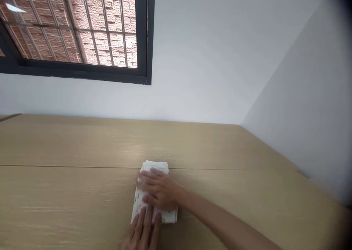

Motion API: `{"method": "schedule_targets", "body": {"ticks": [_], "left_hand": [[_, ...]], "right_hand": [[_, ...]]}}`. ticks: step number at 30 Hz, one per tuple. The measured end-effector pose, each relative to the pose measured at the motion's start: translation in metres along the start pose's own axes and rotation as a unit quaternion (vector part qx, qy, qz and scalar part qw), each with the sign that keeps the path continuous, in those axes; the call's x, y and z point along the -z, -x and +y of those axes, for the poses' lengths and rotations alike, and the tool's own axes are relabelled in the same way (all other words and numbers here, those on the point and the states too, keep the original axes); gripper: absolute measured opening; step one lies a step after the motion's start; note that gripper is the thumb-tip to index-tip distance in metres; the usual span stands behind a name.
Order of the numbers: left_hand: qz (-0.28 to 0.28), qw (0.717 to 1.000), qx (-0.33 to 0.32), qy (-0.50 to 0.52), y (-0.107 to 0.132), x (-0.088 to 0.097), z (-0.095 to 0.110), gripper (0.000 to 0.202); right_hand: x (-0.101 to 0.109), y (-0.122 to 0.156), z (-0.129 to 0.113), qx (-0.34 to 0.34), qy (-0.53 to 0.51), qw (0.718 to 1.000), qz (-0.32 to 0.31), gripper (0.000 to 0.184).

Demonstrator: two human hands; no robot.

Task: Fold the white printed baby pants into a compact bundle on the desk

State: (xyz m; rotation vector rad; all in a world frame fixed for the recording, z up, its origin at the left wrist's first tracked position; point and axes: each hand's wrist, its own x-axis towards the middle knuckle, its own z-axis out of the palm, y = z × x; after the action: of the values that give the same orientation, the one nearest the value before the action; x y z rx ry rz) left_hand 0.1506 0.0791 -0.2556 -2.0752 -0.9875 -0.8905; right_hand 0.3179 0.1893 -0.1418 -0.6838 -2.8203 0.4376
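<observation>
My right hand [162, 193], slightly blurred, lies flat and unclenched across the middle of a folded white cloth [139, 200] with a small print, while my left hand [140, 235] rests its loosely spread fingers on the near edge, gripping nothing. The cloth lies on the wooden tabletop [68, 202], its far end over the seam [68, 166], below the pale wall [206, 59] and barred window [143, 40].

Plain indoor room, barred window [77, 29], white walls [209, 59], wood-toned surface [82, 143]

Dark-framed window [142, 29], brick wall [97, 15] outside, white wall [198, 59], wooden surface [82, 143]
</observation>
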Motion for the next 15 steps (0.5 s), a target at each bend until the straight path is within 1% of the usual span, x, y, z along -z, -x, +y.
{"method": "schedule_targets", "body": {"ticks": [3,5,6,8,10,11,12,13,14,15], "left_hand": [[-0.007,0.997,-0.069,-0.018,-0.017,0.008,-0.018,0.031],[-0.013,0.992,-0.123,0.016,-0.027,0.012,-0.035,0.03],[-0.03,0.988,-0.142,0.05,-0.033,0.013,-0.045,0.028],[-0.094,0.975,-0.153,0.131,-0.046,0.016,-0.067,0.019],[-0.159,0.961,-0.131,0.186,-0.058,0.021,-0.087,0.01],[-0.176,0.957,-0.115,0.201,-0.063,0.023,-0.095,0.01],[-0.171,0.956,-0.103,0.213,-0.068,0.025,-0.1,0.011],[-0.153,0.958,-0.093,0.223,-0.071,0.026,-0.104,0.011],[-0.127,0.96,-0.089,0.232,-0.074,0.027,-0.105,0.013],[-0.107,0.96,-0.089,0.242,-0.076,0.028,-0.105,0.019]], "right_hand": [[0.005,-0.007,0.037,-0.072,0.058,0.995,0.03,0.055],[0.007,-0.006,0.053,-0.102,0.085,0.99,0.056,0.054],[0.006,-0.005,0.057,-0.116,0.096,0.986,0.074,0.054],[0.002,0.0,0.062,-0.144,0.115,0.975,0.126,0.055],[-0.003,0.006,0.062,-0.161,0.135,0.958,0.195,0.054],[-0.005,0.008,0.061,-0.159,0.143,0.949,0.232,0.052],[-0.007,0.009,0.059,-0.149,0.146,0.942,0.263,0.049],[-0.008,0.01,0.058,-0.135,0.143,0.938,0.286,0.043],[-0.008,0.01,0.057,-0.119,0.135,0.937,0.299,0.037],[-0.008,0.01,0.056,-0.108,0.123,0.938,0.304,0.033]]}}
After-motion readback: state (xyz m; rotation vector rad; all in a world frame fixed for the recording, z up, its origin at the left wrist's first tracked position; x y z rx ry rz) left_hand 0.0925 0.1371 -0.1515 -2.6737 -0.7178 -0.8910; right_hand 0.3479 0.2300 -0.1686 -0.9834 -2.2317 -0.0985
